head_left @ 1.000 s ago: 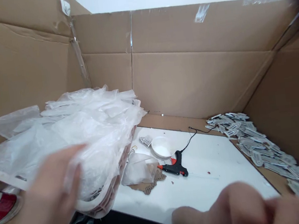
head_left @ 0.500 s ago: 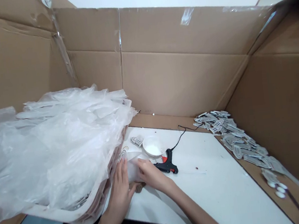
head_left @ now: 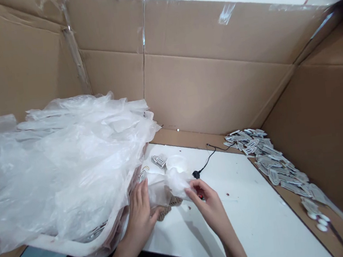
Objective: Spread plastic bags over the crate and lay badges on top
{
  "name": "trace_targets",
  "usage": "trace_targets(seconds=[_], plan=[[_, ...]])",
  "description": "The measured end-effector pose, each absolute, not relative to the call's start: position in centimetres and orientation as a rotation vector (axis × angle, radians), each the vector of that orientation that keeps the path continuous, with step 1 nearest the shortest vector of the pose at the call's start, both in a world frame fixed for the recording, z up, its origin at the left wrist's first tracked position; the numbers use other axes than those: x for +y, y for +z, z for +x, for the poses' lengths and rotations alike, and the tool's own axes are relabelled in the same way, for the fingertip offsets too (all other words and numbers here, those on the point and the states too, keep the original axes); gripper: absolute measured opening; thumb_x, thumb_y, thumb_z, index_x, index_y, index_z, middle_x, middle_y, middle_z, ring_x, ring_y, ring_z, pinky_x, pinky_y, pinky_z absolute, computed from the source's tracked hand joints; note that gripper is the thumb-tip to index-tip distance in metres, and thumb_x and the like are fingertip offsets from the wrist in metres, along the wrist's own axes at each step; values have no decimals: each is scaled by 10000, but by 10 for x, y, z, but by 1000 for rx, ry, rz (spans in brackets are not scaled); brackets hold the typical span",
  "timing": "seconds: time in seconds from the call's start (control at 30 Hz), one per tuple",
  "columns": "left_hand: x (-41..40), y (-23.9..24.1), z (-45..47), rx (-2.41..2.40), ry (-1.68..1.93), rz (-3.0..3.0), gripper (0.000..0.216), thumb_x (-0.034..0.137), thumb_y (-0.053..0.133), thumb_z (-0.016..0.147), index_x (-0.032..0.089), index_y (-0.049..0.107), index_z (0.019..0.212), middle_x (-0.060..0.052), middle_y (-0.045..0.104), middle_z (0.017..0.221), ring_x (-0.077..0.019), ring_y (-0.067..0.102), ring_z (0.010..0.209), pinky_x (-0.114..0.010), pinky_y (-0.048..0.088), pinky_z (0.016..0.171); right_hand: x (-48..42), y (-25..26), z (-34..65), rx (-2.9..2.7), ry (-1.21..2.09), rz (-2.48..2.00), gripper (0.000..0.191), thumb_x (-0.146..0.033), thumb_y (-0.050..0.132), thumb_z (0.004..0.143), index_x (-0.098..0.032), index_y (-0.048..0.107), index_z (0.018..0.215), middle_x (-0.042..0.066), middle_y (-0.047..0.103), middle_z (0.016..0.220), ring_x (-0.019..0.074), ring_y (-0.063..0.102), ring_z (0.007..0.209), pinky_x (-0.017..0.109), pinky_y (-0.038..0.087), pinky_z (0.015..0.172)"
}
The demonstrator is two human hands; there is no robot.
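Fingers of your left hand [head_left: 140, 209] lie extended with the thumb spread, an open hand near the left edge of the white desk [head_left: 256, 218], just beside the plastic basket [head_left: 76, 247]. That basket overhangs the near-left corner, perhaps so its heap of clear bags [head_left: 66, 157] stays within your reach. A corrugated cardboard scrap [head_left: 164, 213] lies by your left thumb, partly under plastic film [head_left: 157, 192]. Your right hand [head_left: 207, 202] pinches the translucent bag [head_left: 177, 180] by its right side, lifting it over the desk's left half, probably to keep the thin plastic taut; I can't tell whether the film by your left hand belongs to it. Your right hand mostly hides the glue gun [head_left: 196, 174]. Toward the far edge, the bag partly covers a white dish [head_left: 177, 161], beside printed tags [head_left: 158, 161]. More tags heap [head_left: 265, 153] along the right edge, leaving your middle area workable.
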State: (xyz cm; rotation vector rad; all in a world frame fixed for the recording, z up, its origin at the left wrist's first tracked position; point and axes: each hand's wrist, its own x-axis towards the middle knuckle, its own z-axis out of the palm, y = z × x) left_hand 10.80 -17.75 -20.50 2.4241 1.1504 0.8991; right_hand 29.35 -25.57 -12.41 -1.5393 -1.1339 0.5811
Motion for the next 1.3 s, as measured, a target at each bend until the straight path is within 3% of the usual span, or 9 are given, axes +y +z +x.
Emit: trace_targets(seconds=[0.1, 0.17, 0.37, 0.53, 0.7, 0.93, 1.07, 1.17, 1.3], plan=[[-196, -171, 107, 920, 889, 2258, 860, 357, 545, 874, 254, -41, 1495, -162, 98, 1563, -331, 100, 1436, -579, 242, 1110, -268, -111, 289, -957, 760, -1393, 258, -435, 630, 817, -193, 561, 762, 8, 534, 742, 162, 478, 707, 261, 385, 652], [-208, -146, 108, 711, 876, 2031, 778, 433, 463, 917, 286, -33, 1497, -117, 65, 1578, -292, 108, 1441, -526, 260, 1123, -270, -106, 278, -929, 926, -1285, 265, -440, 663, 793, -190, 577, 768, 10, 558, 755, 156, 491, 705, 253, 394, 651], [-216, -104, 123, 733, 1016, 1425, 451, 470, 454, 910, 209, 468, 1278, -125, 574, 1230, -273, 547, 1148, -400, 475, 955, -253, -99, 226, -778, 1080, -951, 262, -490, 605, 811, -241, 589, 887, 38, 622, 918, 210, 598, 881, 302, 487, 742], [-209, -88, 115, 927, 1272, 1807, 232, 258, 586, 799, 207, 510, 1011, -70, 520, 992, -248, 505, 965, -411, 458, 865, -238, -82, 199, -819, 857, -970, 652, -436, 727, 689, -318, 470, 1276, 73, 546, 1223, 266, 576, 1053, 386, 501, 859], [-208, -70, 90, 930, 1301, 1901, 143, 206, 425, 906, 231, 500, 1025, -52, 449, 957, -208, 472, 930, -347, 433, 828, -225, -65, 183, -730, 1119, -882, 381, -434, 706, 753, -264, 524, 1042, -13, 578, 801, 138, 553, 677, 249, 486, 644], [-203, -43, 71, 670, 1445, 984, 256, 422, 574, 837, 209, 437, 801, 26, 405, 692, -114, 416, 612, -210, 412, 579, -214, -61, 159, -574, 1148, -571, 373, -410, 644, 827, -206, 392, 644, -58, 378, 616, 93, 425, 590, 215, 453, 624], [-200, -28, 63, 448, 1514, 700, 320, 478, 541, 798, 183, 448, 714, 14, 392, 684, -105, 398, 589, -211, 437, 553, -218, -57, 160, -711, 1064, -699, 178, -342, 629, 847, -248, 481, 872, -24, 545, 876, 89, 464, 615, 201, 412, 534], [-200, -29, 62, 618, 1515, 780, 168, 345, 598, 804, 202, 510, 806, 24, 445, 702, -98, 447, 604, -176, 445, 565, -223, -50, 159, -974, 943, -858, 271, -408, 576, 870, -280, 514, 1101, -38, 492, 764, 97, 416, 564, 208, 384, 516], [-201, -36, 64, 732, 1513, 1000, 220, 379, 644, 815, 217, 496, 833, 38, 504, 698, -91, 492, 606, -154, 448, 552, -222, -41, 158, -1279, 809, -1018, 220, -400, 676, 768, -215, 632, 879, -8, 514, 763, 154, 499, 728, 258, 437, 678]])
